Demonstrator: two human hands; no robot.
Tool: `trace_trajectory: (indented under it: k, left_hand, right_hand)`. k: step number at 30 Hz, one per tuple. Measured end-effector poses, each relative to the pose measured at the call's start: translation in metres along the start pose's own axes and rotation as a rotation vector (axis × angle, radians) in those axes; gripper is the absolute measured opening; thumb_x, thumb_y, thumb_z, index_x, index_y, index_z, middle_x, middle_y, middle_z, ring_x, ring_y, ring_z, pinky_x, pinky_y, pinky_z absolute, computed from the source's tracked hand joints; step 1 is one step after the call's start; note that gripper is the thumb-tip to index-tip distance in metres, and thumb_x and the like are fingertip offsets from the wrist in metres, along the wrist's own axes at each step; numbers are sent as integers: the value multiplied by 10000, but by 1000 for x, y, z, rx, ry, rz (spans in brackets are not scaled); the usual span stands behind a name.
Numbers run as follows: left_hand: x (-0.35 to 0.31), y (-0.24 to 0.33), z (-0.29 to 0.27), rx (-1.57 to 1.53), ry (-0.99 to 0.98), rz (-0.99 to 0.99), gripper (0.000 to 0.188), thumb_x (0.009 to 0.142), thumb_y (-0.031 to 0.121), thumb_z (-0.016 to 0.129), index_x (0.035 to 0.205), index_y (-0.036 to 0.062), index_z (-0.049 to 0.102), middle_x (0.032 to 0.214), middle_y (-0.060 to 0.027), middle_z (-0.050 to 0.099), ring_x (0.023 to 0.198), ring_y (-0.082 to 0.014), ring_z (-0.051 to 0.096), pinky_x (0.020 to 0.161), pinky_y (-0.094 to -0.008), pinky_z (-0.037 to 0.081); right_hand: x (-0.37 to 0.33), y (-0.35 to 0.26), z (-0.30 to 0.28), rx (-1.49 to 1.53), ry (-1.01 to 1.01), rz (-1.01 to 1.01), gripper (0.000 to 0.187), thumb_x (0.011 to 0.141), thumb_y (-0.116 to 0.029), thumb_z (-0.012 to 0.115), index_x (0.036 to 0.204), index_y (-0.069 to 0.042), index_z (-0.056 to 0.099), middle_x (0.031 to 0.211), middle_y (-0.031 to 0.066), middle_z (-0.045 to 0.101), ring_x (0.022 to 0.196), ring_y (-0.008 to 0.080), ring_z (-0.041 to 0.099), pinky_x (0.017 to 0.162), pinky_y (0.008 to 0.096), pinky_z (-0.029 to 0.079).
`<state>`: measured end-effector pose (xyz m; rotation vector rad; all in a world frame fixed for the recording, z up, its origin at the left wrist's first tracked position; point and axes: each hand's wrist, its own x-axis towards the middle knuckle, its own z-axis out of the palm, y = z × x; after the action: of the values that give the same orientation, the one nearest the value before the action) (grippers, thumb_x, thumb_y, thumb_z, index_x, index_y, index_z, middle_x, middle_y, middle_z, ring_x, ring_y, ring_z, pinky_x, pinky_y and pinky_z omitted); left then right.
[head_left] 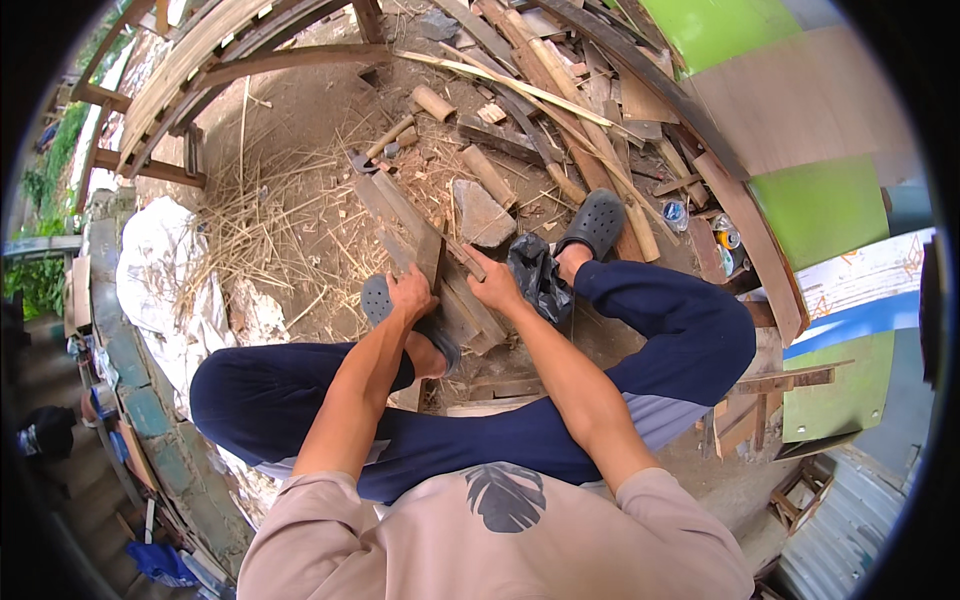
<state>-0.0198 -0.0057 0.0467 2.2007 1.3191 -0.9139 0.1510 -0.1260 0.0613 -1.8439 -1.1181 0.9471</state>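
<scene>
Wooden board (408, 213) slants between the grey shoes (594, 222), its near end in the curled fingers of the left hand (410, 293). Both forearms (345, 410) reach forward; the right hand (495, 287) pinches a narrow wooden strip (470, 259) beside it.

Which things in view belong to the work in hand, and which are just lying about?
Likely in use:
flat brown wooden pieces at the left hand and right hand

Apparently lying about:
rough grey stone
crumpled black plastic bag
crumpled white sheeting
</scene>
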Motion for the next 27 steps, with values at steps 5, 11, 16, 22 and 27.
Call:
trace_trajectory:
  k: [5,11,16,22,27]
  left_hand:
    - [-4,-2,5,-100,195,-6,1067,711,284,789,1539,5,176,1242,-276,584,1214,-400,566,1108,-544,327]
    - [2,-12,-1,-123,270,36,1035,702,224,768,1541,12,201,1231,-260,540,1145,-395,577,1002,-459,446]
    - [11,2,8,-116,235,67,999,740,252,735,1547,20,194,1303,-239,502,1243,-393,503,1038,-469,410]
    - [39,12,13,-303,116,3,1084,807,260,691,1575,74,-51,1600,-255,126,1497,-413,122,1200,-545,149]
    - [52,14,3,-360,-30,-28,1096,819,200,685,1574,112,-104,1632,-249,-10,1521,-411,4,1209,-569,98]
  right_hand:
    - [-9,-8,-3,7,25,57,661,809,-127,638,1451,-208,502,1011,260,691,768,377,699,752,412,544]
    - [-12,-20,9,65,52,132,692,818,-123,621,1485,-212,456,1025,274,686,902,411,687,789,412,535]
    - [-7,-2,7,32,94,146,683,824,-139,629,1482,-203,457,1165,239,675,1066,400,654,889,406,520]
    - [1,-50,0,44,36,186,654,868,-216,663,1475,-98,452,1297,225,625,1196,380,606,998,389,466]
    - [-5,-109,-16,34,36,184,560,937,-194,620,1457,-52,467,1348,212,600,1263,339,574,1046,367,432]
